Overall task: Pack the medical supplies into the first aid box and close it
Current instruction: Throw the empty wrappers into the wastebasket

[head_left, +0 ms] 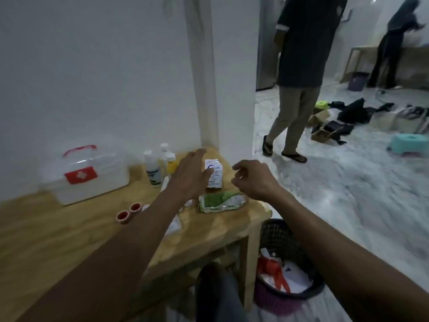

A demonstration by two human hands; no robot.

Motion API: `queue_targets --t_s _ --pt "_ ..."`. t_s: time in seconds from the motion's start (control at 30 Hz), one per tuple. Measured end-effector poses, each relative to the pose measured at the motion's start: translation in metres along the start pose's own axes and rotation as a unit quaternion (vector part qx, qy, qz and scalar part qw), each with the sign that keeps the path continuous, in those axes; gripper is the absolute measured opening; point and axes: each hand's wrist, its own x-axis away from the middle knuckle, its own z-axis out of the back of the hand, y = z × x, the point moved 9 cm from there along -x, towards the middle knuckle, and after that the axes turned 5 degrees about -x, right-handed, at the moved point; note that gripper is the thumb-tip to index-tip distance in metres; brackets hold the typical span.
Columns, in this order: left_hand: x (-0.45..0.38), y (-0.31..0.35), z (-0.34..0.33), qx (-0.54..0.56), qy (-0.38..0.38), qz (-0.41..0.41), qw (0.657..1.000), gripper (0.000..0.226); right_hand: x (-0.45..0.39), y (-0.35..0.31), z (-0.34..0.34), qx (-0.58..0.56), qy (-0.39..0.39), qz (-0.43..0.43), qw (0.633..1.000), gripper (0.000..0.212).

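i find the task at its very beginning. the first aid box point(86, 174) stands shut near the desk's point(46, 240) far left edge against the wall, its red handle up, and nothing on view has gone inside it.

every supply i can see lies out on the desk. a cluster of white bottles point(154, 168) stands at the far edge near the corner post, with a yellow-bodied one point(171, 165) among them. a white sachet point(214, 174) lies toward the far right corner. a green and white packet point(221, 202) lies close to the right edge. two small red-rimmed cups point(128, 211) sit mid-desk, touching each other. more pale packets lie under my left forearm, too hidden to identify.

my left hand point(191, 174) is spread flat over the white sachet, thumb on it, grip released and holding nothing. my right hand point(253, 180) hovers just beside the sachet, fingers loosely curled, also empty.

remaining, in my judgement: open the box, load each item, shut the lid.
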Motion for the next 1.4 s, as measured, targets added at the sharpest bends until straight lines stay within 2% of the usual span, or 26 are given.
queue_targets --t_s 0.17,0.33,0.67,0.73,0.9,0.97,1.07,1.3,1.4 --pt "-0.031 -0.021 -0.041 -0.014 -0.051 0.045 0.998 0.062 -0.004 0.027 -0.034 0.012 -0.104 -0.02 0.994 0.055" --pt "-0.059 -0.033 -0.071 -0.008 -0.097 0.106 0.99 0.065 -0.013 0.036 -0.043 -0.002 -0.147 -0.021 0.989 0.073" --pt "-0.079 -0.032 -0.083 -0.034 -0.116 0.148 0.982 0.084 -0.022 0.039 -0.048 0.013 -0.206 -0.079 0.975 0.068" --pt "-0.08 -0.03 -0.08 -0.035 -0.106 0.147 0.983 0.078 -0.021 0.04 -0.049 0.002 -0.214 -0.097 0.972 0.065" --pt "-0.076 -0.027 -0.064 0.022 -0.047 0.147 0.988 0.039 -0.016 0.043 -0.042 0.001 -0.193 -0.1 0.976 0.044" --pt "-0.07 -0.024 -0.054 0.047 -0.022 0.145 0.988 0.031 -0.013 0.046 -0.037 -0.01 -0.178 -0.105 0.978 0.038" --pt "-0.06 -0.018 -0.035 0.088 0.014 0.142 0.986 0.026 -0.007 0.046 -0.028 -0.038 -0.159 -0.117 0.979 0.031" --pt "-0.028 -0.008 0.001 0.089 0.037 0.138 0.986 0.03 0.006 0.036 -0.018 -0.066 -0.143 -0.137 0.978 0.049" --pt "-0.013 -0.012 0.01 0.113 0.054 0.145 0.982 0.027 0.008 0.03 -0.02 -0.051 -0.138 -0.137 0.979 0.044"
